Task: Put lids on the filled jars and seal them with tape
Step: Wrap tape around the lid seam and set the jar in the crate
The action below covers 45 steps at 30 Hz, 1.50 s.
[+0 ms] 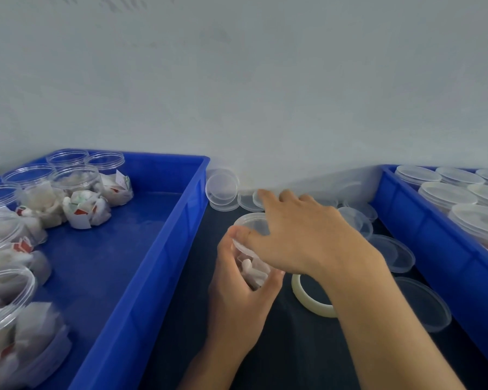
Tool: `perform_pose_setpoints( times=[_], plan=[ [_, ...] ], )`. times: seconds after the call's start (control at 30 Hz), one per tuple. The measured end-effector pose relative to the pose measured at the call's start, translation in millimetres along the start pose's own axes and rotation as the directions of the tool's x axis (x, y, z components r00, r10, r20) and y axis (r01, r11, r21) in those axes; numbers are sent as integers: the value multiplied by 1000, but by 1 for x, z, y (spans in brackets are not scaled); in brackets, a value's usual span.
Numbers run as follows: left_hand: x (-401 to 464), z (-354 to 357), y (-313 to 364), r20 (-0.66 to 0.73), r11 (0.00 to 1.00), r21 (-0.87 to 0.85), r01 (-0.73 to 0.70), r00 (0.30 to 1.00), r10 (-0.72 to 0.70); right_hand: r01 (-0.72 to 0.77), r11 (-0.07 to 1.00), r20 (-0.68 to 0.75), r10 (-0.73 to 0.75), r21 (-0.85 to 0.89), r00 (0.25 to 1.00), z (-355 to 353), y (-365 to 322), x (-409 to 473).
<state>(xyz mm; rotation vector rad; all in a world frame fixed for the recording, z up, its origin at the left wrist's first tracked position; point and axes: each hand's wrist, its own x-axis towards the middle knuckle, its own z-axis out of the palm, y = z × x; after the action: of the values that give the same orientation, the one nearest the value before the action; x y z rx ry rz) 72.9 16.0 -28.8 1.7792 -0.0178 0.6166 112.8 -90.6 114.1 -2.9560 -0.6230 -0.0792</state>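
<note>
On the dark table between two bins, my left hand grips a clear open-topped jar filled with white sachets. My right hand stretches over the jar's mouth with its fingers extended, and its thumb lies by the jar's rim. Its fingertips reach the loose clear lids lying by the wall; I cannot tell whether they hold one. A roll of pale tape lies flat on the table just right of the jar, partly hidden under my right forearm.
The blue bin on the left holds several filled jars without lids. The blue bin on the right holds several lidded jars. More clear lids lie on the table along the right bin. A wall stands close behind.
</note>
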Motion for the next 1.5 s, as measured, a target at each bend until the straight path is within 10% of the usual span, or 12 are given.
perform_pose_setpoints(
  times=[0.17, 1.5],
  plan=[
    [0, 0, 1, -14, 1000, -6, -25, 1000, 25, 182, 958, 142, -216, 219, 966, -14, -2, -7],
    [-3, 2, 7, -65, 995, 98, -21, 997, 28, 196, 959, -126, -173, 203, 977, 3, 19, 12]
  ],
)
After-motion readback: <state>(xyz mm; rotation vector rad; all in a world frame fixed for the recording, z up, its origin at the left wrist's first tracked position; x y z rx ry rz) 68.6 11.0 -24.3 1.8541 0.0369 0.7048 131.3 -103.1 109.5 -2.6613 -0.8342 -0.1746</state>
